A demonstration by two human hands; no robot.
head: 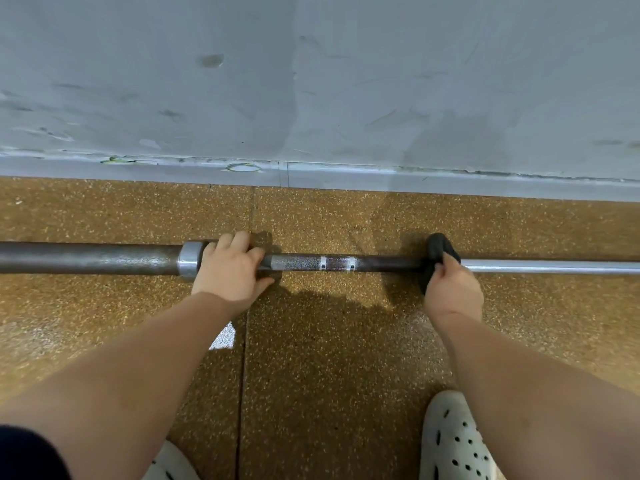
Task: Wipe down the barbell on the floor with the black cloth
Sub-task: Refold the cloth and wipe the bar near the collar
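Nearest, at 5 and 7 o'clock of the view, two white perforated clogs (453, 441) stand on the speckled brown floor (329, 375), feet apart, which suits a person bent over low work. Both forearms reach forward and down toward 12 o'clock. The left hand (232, 268) lies palm-down over the barbell (346, 263) just inboard of the collar (190, 259), fingers curled over the far side and thumb on the near side. This looks like a steadying clasp to stop the bar rolling, though whether the fingers close underneath cannot be seen. Toward 3 o'clock along the shaft, the right hand (453, 289) clenches the black cloth (438, 251), which is bunched and wrapped around the bar so that it meets the metal on all sides. The wrist is cocked and the knuckles face the camera. The barbell lies flat on the floor, running from 9 to 3 o'clock. Its thick sleeve (86, 259) is on the left, and the shaft looks brighter to the right of the cloth. Beyond it stands a scuffed grey wall (311, 81) with a baseboard (346, 174).
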